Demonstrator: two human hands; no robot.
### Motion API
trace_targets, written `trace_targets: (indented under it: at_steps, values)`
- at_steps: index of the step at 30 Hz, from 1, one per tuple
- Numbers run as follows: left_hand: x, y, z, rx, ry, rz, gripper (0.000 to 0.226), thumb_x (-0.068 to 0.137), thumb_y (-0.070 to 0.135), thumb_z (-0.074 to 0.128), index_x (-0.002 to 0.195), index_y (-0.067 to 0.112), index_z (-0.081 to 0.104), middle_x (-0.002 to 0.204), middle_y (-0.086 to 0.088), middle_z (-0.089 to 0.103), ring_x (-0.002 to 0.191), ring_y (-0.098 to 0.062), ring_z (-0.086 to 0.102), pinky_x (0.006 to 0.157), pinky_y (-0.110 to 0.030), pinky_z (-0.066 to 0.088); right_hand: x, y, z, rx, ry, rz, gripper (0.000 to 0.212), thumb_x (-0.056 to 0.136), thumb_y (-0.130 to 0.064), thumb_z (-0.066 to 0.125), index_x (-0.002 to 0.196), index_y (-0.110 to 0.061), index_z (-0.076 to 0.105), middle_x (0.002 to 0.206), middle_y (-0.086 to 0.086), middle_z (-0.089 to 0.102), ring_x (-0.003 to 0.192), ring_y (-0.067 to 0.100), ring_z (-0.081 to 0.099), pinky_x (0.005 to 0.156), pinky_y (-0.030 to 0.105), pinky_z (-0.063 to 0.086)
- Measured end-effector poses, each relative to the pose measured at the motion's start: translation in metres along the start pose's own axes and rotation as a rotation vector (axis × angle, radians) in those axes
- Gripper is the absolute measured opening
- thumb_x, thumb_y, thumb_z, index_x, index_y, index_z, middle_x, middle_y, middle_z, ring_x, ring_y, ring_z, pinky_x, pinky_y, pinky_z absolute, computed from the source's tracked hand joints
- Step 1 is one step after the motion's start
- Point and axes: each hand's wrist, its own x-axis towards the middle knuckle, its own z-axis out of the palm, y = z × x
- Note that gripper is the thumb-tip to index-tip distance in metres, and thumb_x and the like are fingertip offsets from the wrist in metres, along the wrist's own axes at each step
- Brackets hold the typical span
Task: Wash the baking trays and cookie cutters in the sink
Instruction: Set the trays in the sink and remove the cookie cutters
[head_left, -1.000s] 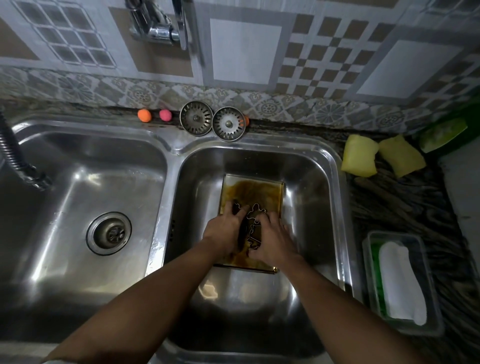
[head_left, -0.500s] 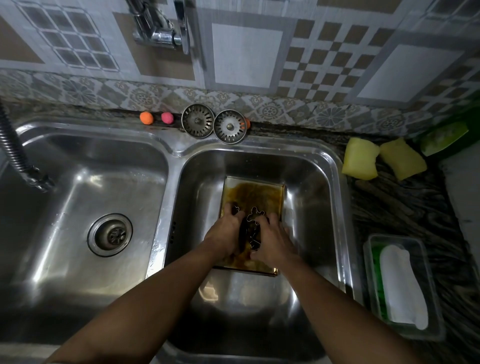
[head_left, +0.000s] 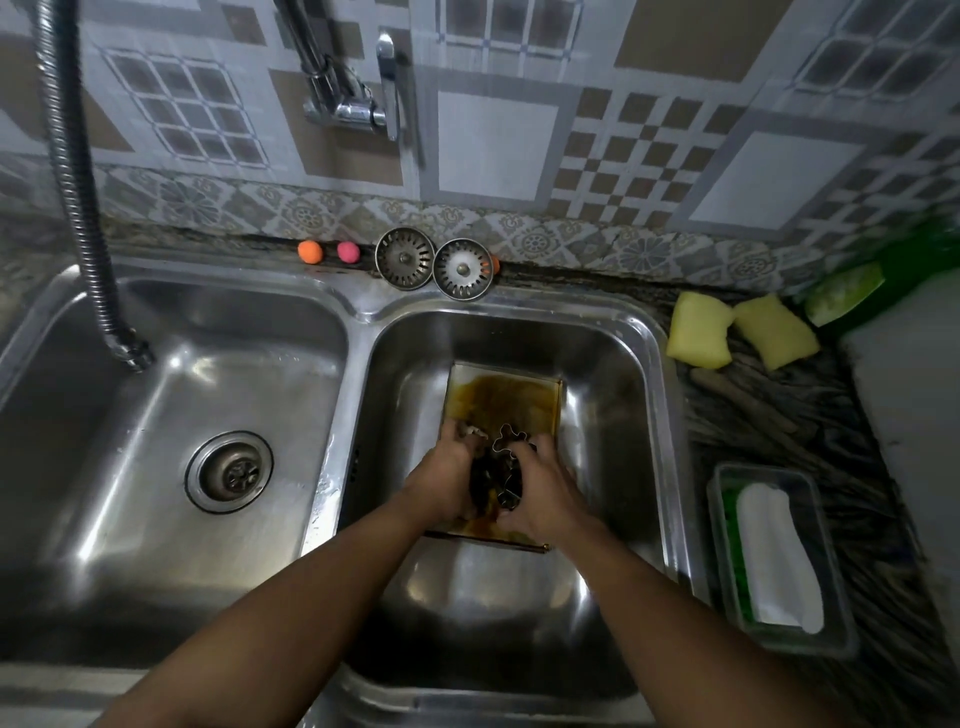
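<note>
The left hand and right hand meet in the right basin of the sink. Both curl round a dark bunch of metal cutters clasped between them, fingers bent, and one wavy outline sticks up just beyond the knuckles. The tray lies flat under the grip on the basin floor. Its brown-stained bottom shows beyond the fingers and its near edge sits below the wrists. Whether the cutters touch the tray cannot be told. Left of the grip, past the divider, the other basin has a drain, and a ribbed hose hangs over its far left corner. Beyond the grip, two strainers sit side by side on the back ledge, with an orange ball and a pink ball to their left, and the tap is on the wall above. Right of the grip, on the counter, two yellow sponges touch each other. Nearer stands a clear tub with something white inside.
</note>
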Motion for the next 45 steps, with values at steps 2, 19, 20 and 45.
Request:
trace_targets:
  at_steps: [2,19,20,45]
  values:
    - [-0.005,-0.001,-0.002,0.019,-0.012,-0.012,0.096,0.064,0.024,0.091,0.145,0.021,0.039,0.151,-0.002,0.013,0.115,-0.028,0.058,0.099,-0.034,0.052,-0.007,-0.001,0.001,0.009,0.018,0.003,0.094,0.062,-0.046,0.086,0.139,-0.032,0.034,0.142,-0.006,0.022,0.129,0.030,0.040,0.103,0.048,0.045]
    - [0.018,0.001,0.015,0.117,0.059,-0.036,0.080,0.072,0.027,0.085,0.139,0.028,0.042,0.141,-0.008,0.031,0.092,-0.023,0.066,0.082,-0.034,0.059,-0.003,0.004,-0.002,0.002,0.039,0.027,0.095,0.066,-0.050,0.082,0.144,-0.031,0.032,0.149,-0.003,0.021,0.134,0.029,0.033,0.111,0.047,0.031]
    - [0.017,0.000,0.015,0.112,0.054,-0.038,0.081,0.070,0.026,0.086,0.138,0.027,0.042,0.139,-0.008,0.032,0.092,-0.023,0.066,0.082,-0.034,0.060,-0.003,0.006,-0.003,-0.005,0.030,0.023,0.096,0.065,-0.050,0.083,0.144,-0.030,0.032,0.148,-0.002,0.022,0.133,0.028,0.033,0.111,0.047,0.033]
    - [-0.078,-0.025,0.049,0.262,-0.463,0.151,0.038,0.084,0.028,0.073,0.119,0.020,0.061,0.115,-0.005,0.062,0.099,-0.027,0.066,0.087,-0.039,0.055,-0.071,0.021,0.043,-0.745,-0.376,-0.507,0.085,0.073,-0.001,0.076,0.146,-0.015,0.035,0.154,0.017,0.024,0.137,0.039,0.032,0.111,0.050,0.030]
